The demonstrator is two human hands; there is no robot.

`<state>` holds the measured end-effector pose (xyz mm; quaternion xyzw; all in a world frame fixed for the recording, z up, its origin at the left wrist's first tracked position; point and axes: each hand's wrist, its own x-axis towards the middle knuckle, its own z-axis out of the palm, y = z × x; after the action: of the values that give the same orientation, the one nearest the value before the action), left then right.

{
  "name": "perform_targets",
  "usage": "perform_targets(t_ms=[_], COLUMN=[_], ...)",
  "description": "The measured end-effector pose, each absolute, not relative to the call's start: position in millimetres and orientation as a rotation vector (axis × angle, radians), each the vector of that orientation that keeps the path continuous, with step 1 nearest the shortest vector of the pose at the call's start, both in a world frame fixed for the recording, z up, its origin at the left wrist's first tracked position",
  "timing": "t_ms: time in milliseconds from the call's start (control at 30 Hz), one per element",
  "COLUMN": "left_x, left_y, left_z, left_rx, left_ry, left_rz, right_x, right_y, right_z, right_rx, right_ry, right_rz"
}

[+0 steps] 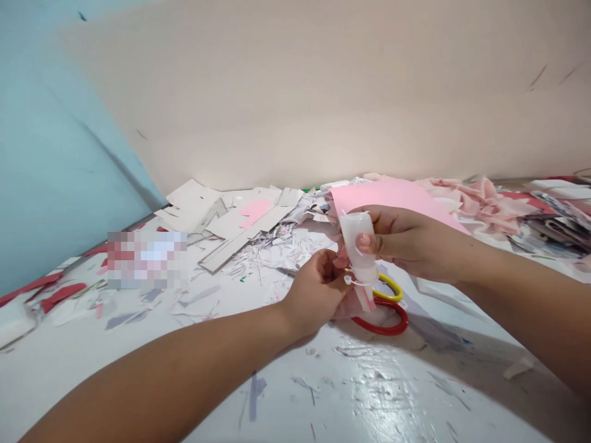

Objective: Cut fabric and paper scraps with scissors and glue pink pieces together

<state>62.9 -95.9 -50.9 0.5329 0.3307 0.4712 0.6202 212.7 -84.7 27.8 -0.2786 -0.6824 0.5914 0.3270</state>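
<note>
My right hand (406, 243) grips a white translucent glue bottle (357, 237), tipped with its nozzle pointing down. A small cap hangs by a strap at the bottle's neck. Close below it, my left hand (316, 292) is closed in a pinch on a small pale pink piece of paper (348, 307), partly hidden by the fingers and the nozzle. Just behind the nozzle on the table lie scissors with one red handle loop (385, 332) and one yellow loop (391, 286). Their blades are hidden by my hands.
A pink sheet (392, 194) lies behind my right hand. Cardboard offcuts (249, 221) and paper shreds (263, 252) are heaped at the back. Peach fabric-like scraps (489, 203) pile up on the right, red scraps (62, 296) on the left. A beige wall (323, 92) stands behind.
</note>
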Motion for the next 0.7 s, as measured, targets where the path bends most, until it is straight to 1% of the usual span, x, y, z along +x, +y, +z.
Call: perform_targets(t_ms=[100,233,400,600,700], left_x=[62.0,60.2,58.8,57.9,57.2], left_y=[-94.8,-93.9,-93.8,-96.4,-97.1], left_z=[-53.9,-57.0,-53.9,-48.9,-49.5], left_rx=[1.232,1.224,1.236,1.198,1.219], left_ry=[0.762,0.773,0.813,0.857,0.838], left_rz=[1.070,1.029,1.001,0.965,0.973], right_x=[214.4,215.2,215.8,217.0,218.8], right_y=[-85.7,-83.9,-79.1,-72.6,-66.9], right_z=[30.3,32.7,31.7,31.0,29.3], right_rx=[-0.698,-0.687,-0.654,-0.665,-0.677], right_ry=[-1.701,-1.442,-1.311,-1.234,-1.441], right_rz=[1.569,1.625,1.693,1.526,1.348])
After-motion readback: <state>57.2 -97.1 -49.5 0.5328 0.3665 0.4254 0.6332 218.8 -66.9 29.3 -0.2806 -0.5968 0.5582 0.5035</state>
